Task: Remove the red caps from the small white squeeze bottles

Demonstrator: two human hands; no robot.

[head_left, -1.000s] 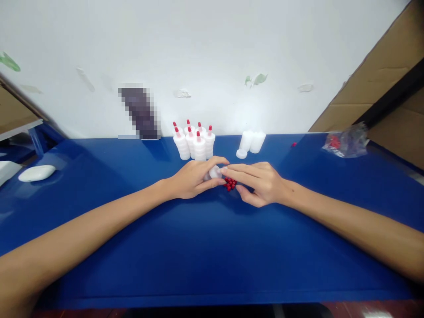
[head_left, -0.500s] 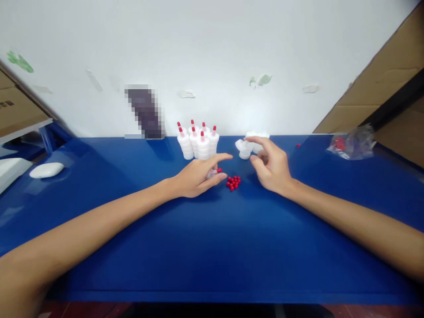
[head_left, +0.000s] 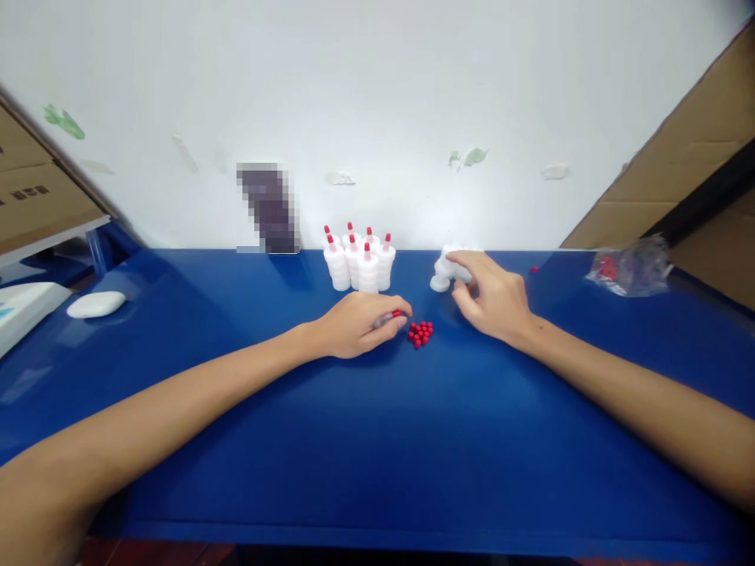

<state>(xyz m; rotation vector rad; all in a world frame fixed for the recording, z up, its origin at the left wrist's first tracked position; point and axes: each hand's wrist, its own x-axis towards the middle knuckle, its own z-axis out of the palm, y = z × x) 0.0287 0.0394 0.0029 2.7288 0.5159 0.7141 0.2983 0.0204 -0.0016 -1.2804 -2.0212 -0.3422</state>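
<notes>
My left hand (head_left: 364, 324) is closed around a small pale nozzle with a red tip (head_left: 396, 314), low over the blue table. Just right of its fingertips lies a loose cluster of red caps (head_left: 421, 334). Behind it stand several white bottles (head_left: 366, 275) with red-tipped nozzles, upright in a tight group. My right hand (head_left: 494, 297) has its thumb and index finger curved around a white bottle (head_left: 442, 265), among other white bottles (head_left: 463, 250) at the back edge. The palm and other fingers partly hide these bottles, so their exact number and the grip's contact are unclear.
At the back right, a clear plastic bag (head_left: 637, 267) holds red pieces, and a single red cap (head_left: 534, 270) lies nearby. A white rounded object (head_left: 96, 304) rests at the left. A pixelated dark panel (head_left: 270, 208) stands against the wall. Cardboard (head_left: 654, 165) flanks the right.
The view has shifted slightly. My left index finger has bent down toward the thumb over the nozzle. The white bottle at my right fingertips has changed tilt and moved slightly right with the hand.
</notes>
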